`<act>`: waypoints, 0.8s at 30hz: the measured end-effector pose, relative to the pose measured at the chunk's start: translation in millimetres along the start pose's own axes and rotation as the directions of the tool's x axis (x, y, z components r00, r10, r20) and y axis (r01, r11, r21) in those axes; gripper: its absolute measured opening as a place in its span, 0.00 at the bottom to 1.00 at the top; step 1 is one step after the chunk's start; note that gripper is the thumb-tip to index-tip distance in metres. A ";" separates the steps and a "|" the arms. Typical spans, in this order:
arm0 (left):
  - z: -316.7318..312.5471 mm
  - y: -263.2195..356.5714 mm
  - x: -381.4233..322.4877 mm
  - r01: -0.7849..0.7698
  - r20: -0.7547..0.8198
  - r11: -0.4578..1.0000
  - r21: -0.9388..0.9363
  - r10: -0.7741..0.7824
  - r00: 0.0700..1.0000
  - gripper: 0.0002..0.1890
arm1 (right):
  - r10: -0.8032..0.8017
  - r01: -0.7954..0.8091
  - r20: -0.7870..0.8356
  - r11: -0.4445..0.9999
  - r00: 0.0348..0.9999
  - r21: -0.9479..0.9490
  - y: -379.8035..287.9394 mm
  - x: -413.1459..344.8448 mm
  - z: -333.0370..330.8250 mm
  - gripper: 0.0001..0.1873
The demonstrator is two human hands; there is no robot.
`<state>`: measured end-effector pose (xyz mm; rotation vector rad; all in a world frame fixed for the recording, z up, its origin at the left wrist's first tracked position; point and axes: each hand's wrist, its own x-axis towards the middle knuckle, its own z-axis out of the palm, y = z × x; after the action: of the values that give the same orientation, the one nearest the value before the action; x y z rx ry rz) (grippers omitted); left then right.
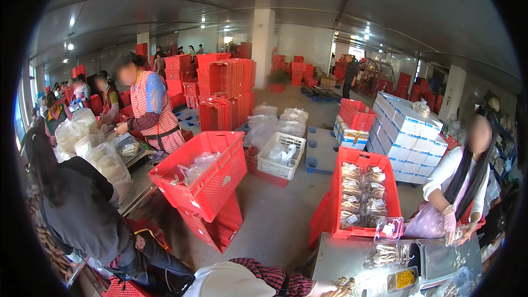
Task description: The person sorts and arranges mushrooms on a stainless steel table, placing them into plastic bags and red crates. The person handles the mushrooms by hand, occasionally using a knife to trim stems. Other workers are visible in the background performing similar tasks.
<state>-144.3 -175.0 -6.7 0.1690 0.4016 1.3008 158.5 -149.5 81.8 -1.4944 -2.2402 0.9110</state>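
Note:
Neither of my hands can be made out. At the bottom edge, a person in a white head covering [233, 280] and a plaid sleeve [295, 284] holds a bunch of brown-stemmed mushrooms [341, 287]. The steel table [336, 255] beside them bears packed mushrooms [387, 254], a clear tray of yellow strips [405, 279] and a weighing scale [440, 259]. Behind it, a red crate [395, 185] holds rows of labelled mushroom packs [350, 187]. At the right, a long-haired person [462, 177] handles a clear package [453, 237] with both hands.
A tilted red crate with plastic bags [218, 185] rests on another crate. Beyond are a white crate [282, 170], a grey pallet [321, 148] and stacked cartons [406, 132]. People work at the left around a table with bagged goods [109, 165]; one wears dark clothing [88, 202].

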 end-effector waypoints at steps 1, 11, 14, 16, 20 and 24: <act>2.8 -1.5 3.0 -0.023 -0.043 0.999 0.039 0.024 0.999 0.07 | -0.038 0.039 -0.008 0.990 0.999 0.138 -22.0 1.0 1.4 0.20; 72.4 -7.7 -14.8 -0.118 -0.227 0.953 0.278 0.185 0.956 0.07 | -0.200 0.152 -0.029 0.630 0.979 0.762 -78.3 29.9 72.5 0.14; 83.1 -11.1 -16.7 -0.122 -0.259 0.942 0.314 0.208 0.943 0.07 | -0.217 0.167 -0.035 0.626 0.976 0.762 -81.2 34.0 76.9 0.13; 88.8 -13.2 -16.7 -0.117 -0.274 0.937 0.329 0.213 0.938 0.07 | -0.177 0.158 -0.052 0.660 0.983 0.735 -94.0 27.3 66.1 0.12; 96.5 -17.3 -16.6 -0.106 -0.312 0.926 0.363 0.228 0.922 0.07 | -0.514 -0.116 0.228 0.240 0.827 0.964 -121.4 25.4 10.0 0.15; 104.2 -22.3 -15.4 -0.100 -0.351 0.914 0.392 0.249 0.903 0.07 | -0.149 -0.097 0.179 0.441 0.973 0.892 -129.4 7.9 10.2 0.17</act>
<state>-87.7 -185.0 84.3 0.2621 0.9998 1.4326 56.9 -179.3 157.3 -0.8158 -1.3521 1.9405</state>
